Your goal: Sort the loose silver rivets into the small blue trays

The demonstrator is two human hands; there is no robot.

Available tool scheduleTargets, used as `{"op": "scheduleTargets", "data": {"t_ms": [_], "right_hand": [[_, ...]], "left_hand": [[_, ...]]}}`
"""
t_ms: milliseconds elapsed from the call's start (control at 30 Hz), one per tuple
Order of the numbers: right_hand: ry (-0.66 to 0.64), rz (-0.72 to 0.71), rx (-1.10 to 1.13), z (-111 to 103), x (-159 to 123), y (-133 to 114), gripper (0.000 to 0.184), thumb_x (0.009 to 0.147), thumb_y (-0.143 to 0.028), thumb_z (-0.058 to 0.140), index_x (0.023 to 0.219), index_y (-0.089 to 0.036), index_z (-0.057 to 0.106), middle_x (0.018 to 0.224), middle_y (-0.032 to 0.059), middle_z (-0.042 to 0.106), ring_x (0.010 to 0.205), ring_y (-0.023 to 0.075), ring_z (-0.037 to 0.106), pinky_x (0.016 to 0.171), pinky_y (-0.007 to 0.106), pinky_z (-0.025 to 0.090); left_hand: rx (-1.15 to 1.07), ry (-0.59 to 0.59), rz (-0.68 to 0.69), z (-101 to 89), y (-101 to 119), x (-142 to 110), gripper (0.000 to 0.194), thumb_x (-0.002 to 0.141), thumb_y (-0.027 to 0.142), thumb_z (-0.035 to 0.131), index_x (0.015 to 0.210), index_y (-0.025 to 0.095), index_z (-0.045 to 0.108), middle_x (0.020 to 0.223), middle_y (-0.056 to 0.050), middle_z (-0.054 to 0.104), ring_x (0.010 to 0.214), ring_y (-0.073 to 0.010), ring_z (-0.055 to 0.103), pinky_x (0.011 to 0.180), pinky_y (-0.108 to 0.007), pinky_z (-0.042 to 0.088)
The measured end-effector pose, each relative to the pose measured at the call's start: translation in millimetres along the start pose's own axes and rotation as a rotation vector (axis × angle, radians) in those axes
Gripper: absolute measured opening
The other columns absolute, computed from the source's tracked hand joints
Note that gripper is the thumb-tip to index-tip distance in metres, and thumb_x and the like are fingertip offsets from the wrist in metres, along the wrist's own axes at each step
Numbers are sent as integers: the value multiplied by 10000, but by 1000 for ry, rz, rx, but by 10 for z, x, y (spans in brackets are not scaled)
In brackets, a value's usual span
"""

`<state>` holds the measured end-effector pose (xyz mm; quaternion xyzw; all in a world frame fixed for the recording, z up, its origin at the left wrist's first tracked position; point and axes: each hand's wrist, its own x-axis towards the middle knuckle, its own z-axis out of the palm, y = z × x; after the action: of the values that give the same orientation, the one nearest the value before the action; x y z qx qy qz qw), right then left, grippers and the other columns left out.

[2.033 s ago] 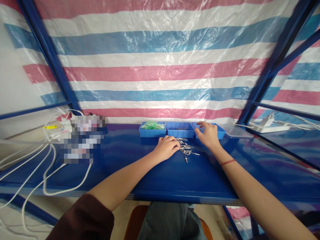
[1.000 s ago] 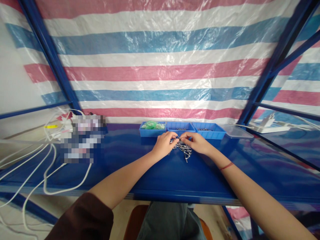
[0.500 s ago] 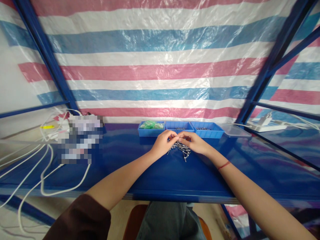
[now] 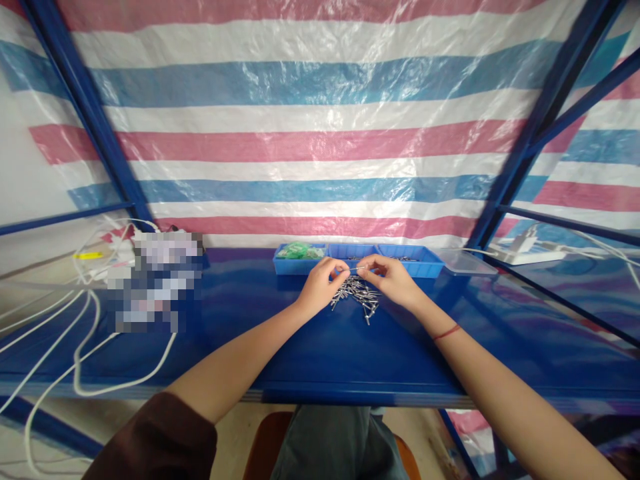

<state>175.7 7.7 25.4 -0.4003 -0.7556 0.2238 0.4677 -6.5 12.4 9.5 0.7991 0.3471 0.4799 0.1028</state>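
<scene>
My left hand (image 4: 323, 285) and my right hand (image 4: 391, 280) are raised just above a pile of small metal pins (image 4: 356, 297) on the blue table (image 4: 320, 347). Both hands pinch with thumb and fingertips. Between them runs one thin metal pin (image 4: 356, 269), held at both ends. Behind the hands stand three small blue trays (image 4: 417, 261): the left one holds green parts (image 4: 297, 251), the other two hold small metal pieces.
A clear plastic lid (image 4: 463, 262) lies right of the trays. White cables (image 4: 85, 333) and a blurred-out item (image 4: 150, 280) lie on the table's left. Blue frame posts (image 4: 520, 147) and a striped tarp enclose the bench. A white adapter (image 4: 525, 248) sits far right.
My right hand came back from the right tray to the pile. Both hands then met over the pins and lifted slightly, drawing apart with a pin held between them.
</scene>
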Motion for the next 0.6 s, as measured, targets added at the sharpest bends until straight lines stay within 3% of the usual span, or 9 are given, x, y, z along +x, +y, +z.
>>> {"op": "scheduleTargets", "data": {"t_ms": [267, 333, 500, 600], "right_hand": [[47, -22, -137, -1, -7, -22, 294, 775, -443, 549, 774, -163, 638, 727, 45, 641, 679, 157, 565, 616, 286, 432], [135, -27, -211, -68, 18, 5, 291, 791, -433, 525, 772, -164, 635, 736, 49, 644, 675, 160, 565, 614, 284, 428], [505, -4, -490, -409, 94, 226, 267, 799, -394, 496, 805, -166, 634, 778, 80, 655, 683, 194, 561, 665, 325, 427], [576, 14, -737, -584, 109, 427, 288, 785, -384, 502, 893, -155, 640, 823, 112, 642, 777, 245, 552, 741, 382, 404]], "left_hand": [[94, -75, -35, 38, -63, -3, 127, 839, 275, 514, 884, 186, 594, 803, -9, 603, 781, -144, 540, 765, -282, 431], [167, -116, -56, 26, -61, -13, 191, 832, 319, 524, 961, 194, 588, 831, -15, 615, 824, -165, 536, 796, -313, 421], [339, -333, -49, -54, -28, -44, 311, 784, 473, 542, 992, 254, 618, 1009, -36, 584, 994, -232, 487, 850, -389, 389], [357, -447, -31, -74, -32, -49, 313, 779, 455, 551, 1030, 282, 621, 1049, -37, 566, 1021, -242, 477, 859, -398, 378]]}}
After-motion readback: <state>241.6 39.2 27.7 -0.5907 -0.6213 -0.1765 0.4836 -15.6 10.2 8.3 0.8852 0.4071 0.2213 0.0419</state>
